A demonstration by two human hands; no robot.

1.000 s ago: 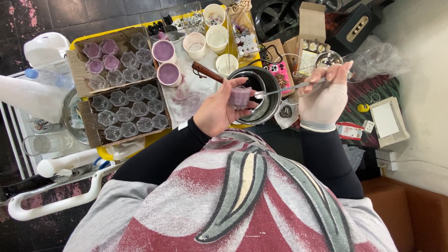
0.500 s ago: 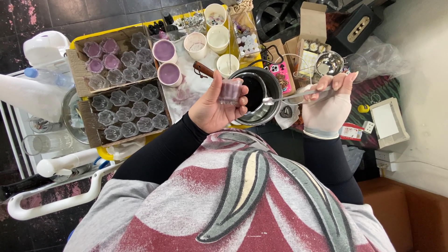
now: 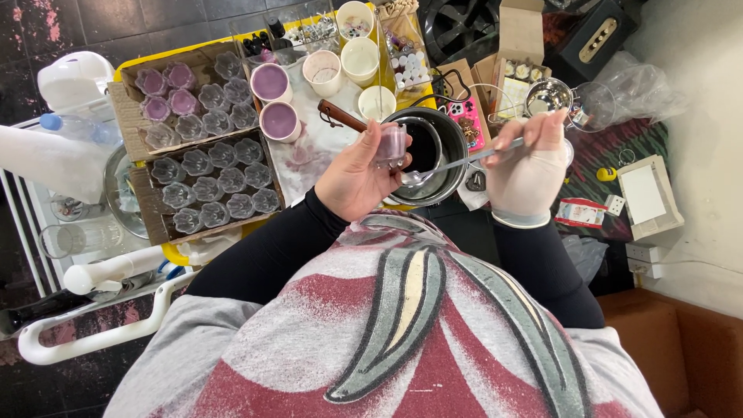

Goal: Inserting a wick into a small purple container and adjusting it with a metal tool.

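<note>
My left hand (image 3: 357, 179) holds a small clear cup (image 3: 391, 145) with purple liquid, raised beside the rim of a dark metal pot (image 3: 453, 147). My right hand (image 3: 529, 166), in a white glove, grips the handle of a metal spoon (image 3: 449, 165). The spoon's bowl lies over the pot's near edge, just below the cup. The pot has a brown wooden handle (image 3: 340, 116) pointing left and holds dark liquid.
Cardboard trays (image 3: 151, 220) to the left hold several clear flower-shaped cups, some filled purple (image 3: 166, 93). Two cups of purple liquid (image 3: 275, 101) and white cups (image 3: 360, 54) stand behind the pot on a yellow table. A small steel pot (image 3: 548, 94) and boxes lie at the right.
My left hand has lifted the small cup and drawn it a little left of the pot. The right hand has dropped slightly, bringing the spoon lower over the pot's rim.
</note>
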